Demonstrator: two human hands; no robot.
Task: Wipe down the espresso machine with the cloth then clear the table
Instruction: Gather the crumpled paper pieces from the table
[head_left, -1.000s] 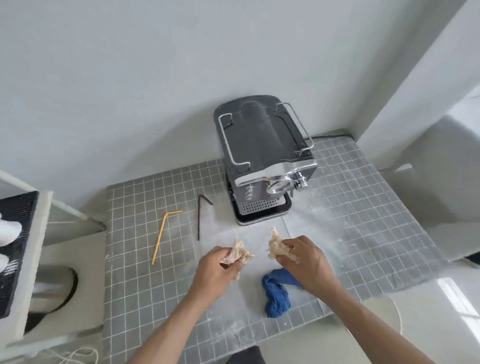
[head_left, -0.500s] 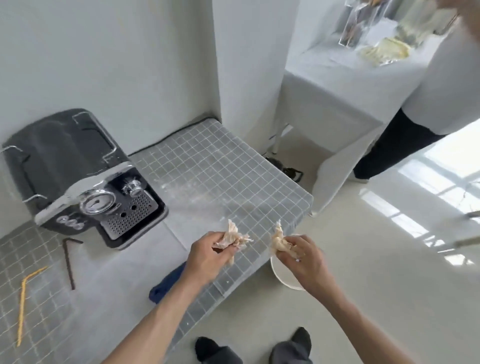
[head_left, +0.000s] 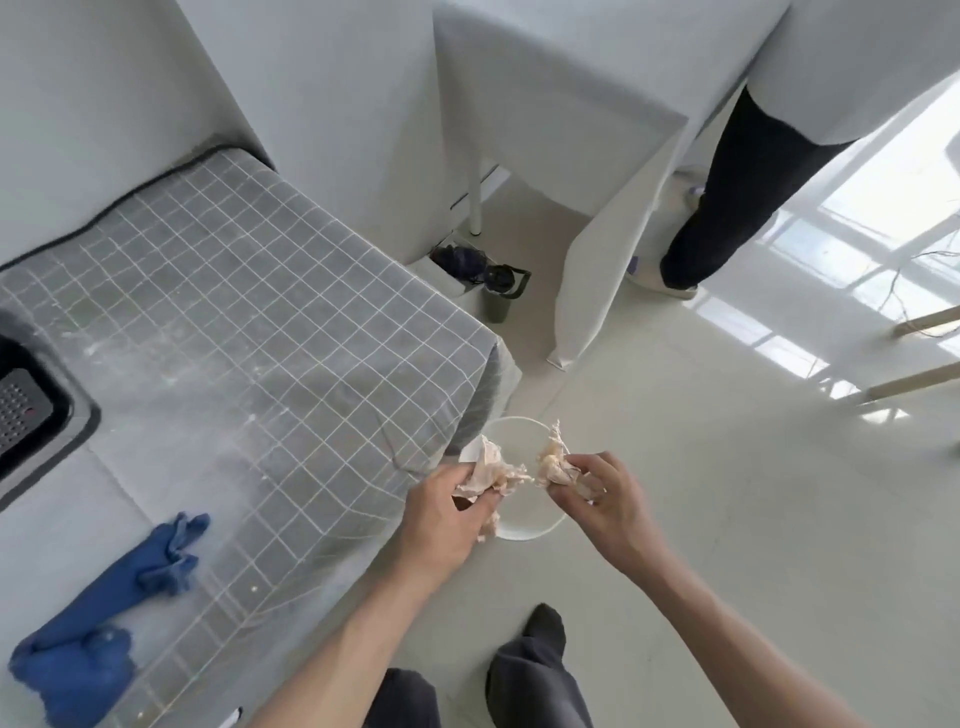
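My left hand (head_left: 441, 512) grips a crumpled beige paper wad (head_left: 491, 470). My right hand (head_left: 597, 499) pinches a second crumpled beige wad (head_left: 553, 460). Both hands hover past the table's right edge, over a round white bin (head_left: 524, 525) standing on the floor. The blue cloth (head_left: 98, 618) lies bunched on the grey grid-patterned table (head_left: 249, 312) at the lower left. Only a corner of the espresso machine's drip tray (head_left: 26, 415) shows at the left edge.
A white-draped table (head_left: 561, 98) stands behind, with a dark bottle (head_left: 498, 291) on the floor beneath it. Another person's legs (head_left: 727, 197) stand at the upper right. My own feet (head_left: 535, 670) are on the pale floor beside the table.
My view swung right, off the espresso machine toward the floor. Both hands carried the paper wads off the table and now hold them over the white bin.
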